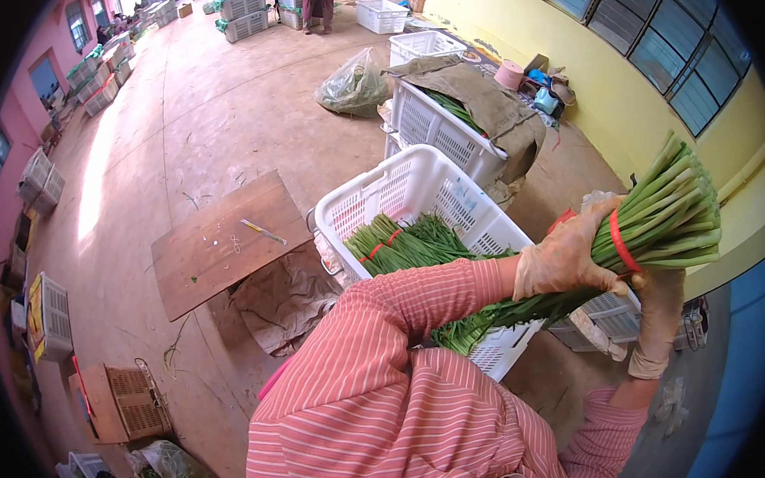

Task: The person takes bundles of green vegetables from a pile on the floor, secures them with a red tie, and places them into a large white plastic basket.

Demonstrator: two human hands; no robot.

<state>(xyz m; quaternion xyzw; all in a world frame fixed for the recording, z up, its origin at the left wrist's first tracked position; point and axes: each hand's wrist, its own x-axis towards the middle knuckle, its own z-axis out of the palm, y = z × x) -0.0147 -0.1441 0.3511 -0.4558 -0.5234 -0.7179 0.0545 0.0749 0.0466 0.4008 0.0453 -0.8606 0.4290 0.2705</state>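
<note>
A thick bundle of long green-stalked vegetables (670,217), bound with a red band, is raised at the right, its cut ends pointing up and right. My left hand (568,249), in a thin glove, grips it just below the band. Also gloved, my right hand (662,305) holds the underside near the band; some of its fingers are hidden. The leafy ends trail down behind my left forearm over a white plastic crate (411,166). Inside that crate lie more green bundles (383,242) with red bands, partly covered by my sleeve.
Left of the crate is a wooden board (227,240) with a pen-like item (263,232) on it. Beyond stand a cloth-covered crate (441,125) of greens and a plastic bag (355,84). A yellow wall (507,25) runs along the right. Another person (321,5) stands far off.
</note>
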